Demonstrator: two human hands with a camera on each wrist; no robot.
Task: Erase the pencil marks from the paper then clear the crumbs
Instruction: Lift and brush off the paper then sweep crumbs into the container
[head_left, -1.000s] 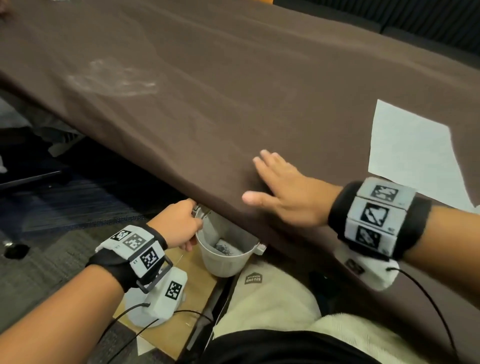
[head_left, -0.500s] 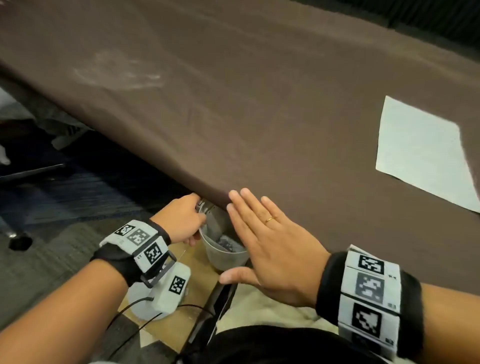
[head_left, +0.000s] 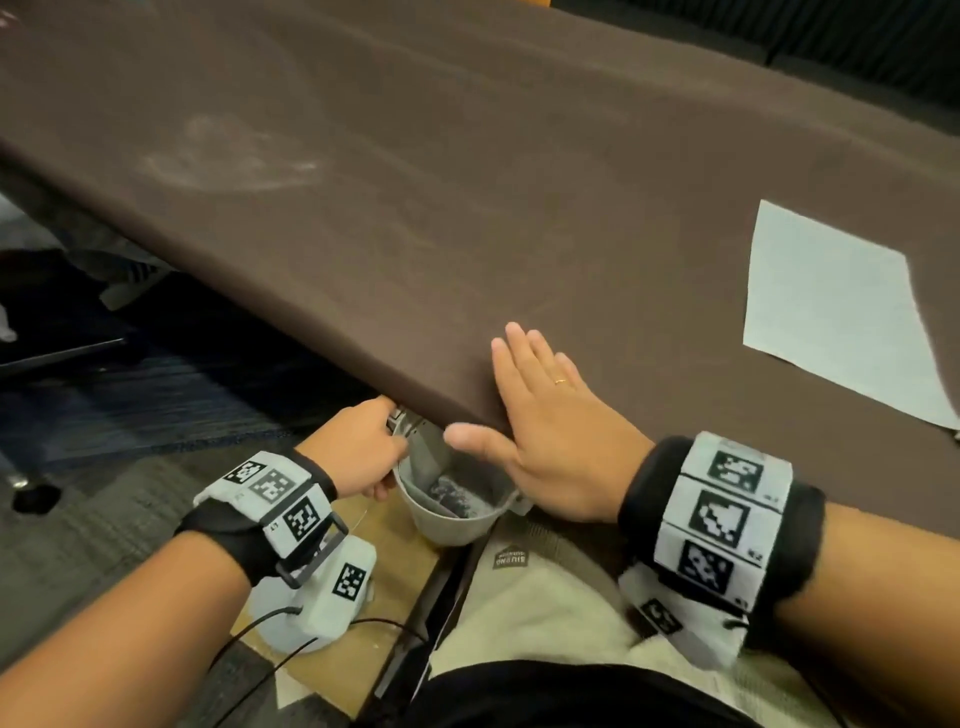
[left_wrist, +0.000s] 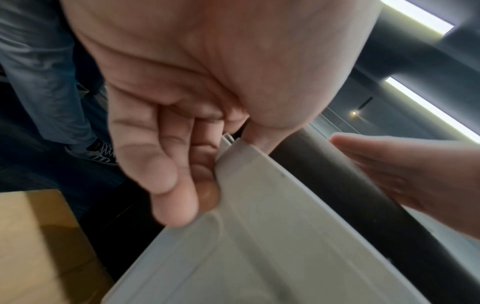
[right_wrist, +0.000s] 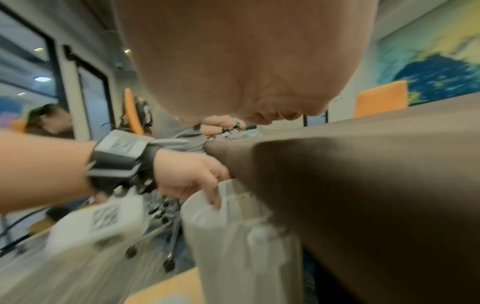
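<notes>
Since half a second ago our right hand (head_left: 550, 431) has moved from above the bin back onto the table (head_left: 467, 182), and now it lies flat at the near edge with straight fingers held together and the thumb spread out over the rim. It holds nothing.

Our left hand (head_left: 358, 449) grips the rim of the small grey bin (head_left: 447, 519) with curled fingers, thumb inside and the other fingers outside, as the left wrist view shows. We hold the bin just under the table edge, right below the right hand. Inside the bin we see a flat grey insert leaning on the wall and a patch of dark specks at the bottom; we cannot tell if these are the crumbs.

The paper (head_left: 836, 317) lies flat on the brown tablecloth, well apart to the right of the right hand. Its surface looks blank from the head view. On the cloth far to the left there is a pale smudge (head_left: 228, 161).
</notes>
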